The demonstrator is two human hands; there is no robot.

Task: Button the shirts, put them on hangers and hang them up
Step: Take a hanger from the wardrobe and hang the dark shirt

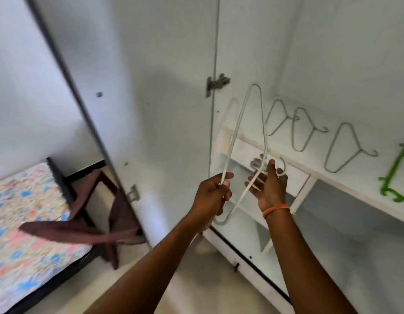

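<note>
Two bare hands held a white hanger (239, 123) up in front of an open white wardrobe (332, 53). The left hand (213, 196) had its fingers curled round one long side of the hanger, near the lower bend, while the right hand (270, 184) met it at the neck below the hook, with the fingers only loosely bent – whether they truly gripped the wire could not be told. An orange band (275, 209) circled the right wrist.

Inside the wardrobe, three grey wire hangers (341, 150) lay in a row on a white shelf (355, 189), well apart from the hands, and a green plastic hanger (396, 173) lay at the shelf's far right, partly cut off by the frame edge. The wardrobe door (133, 98) stood open to the left, its metal hinge (215, 83) visible at mid-height.

Left of the door, a dark maroon shirt (83, 230) lay draped over the corner of a bed – one part trailing down past the dark bed frame toward the floor. The bed wore a floral sheet (26, 223) in pink, blue and yellow. No shirt hung on the white hanger.
</note>
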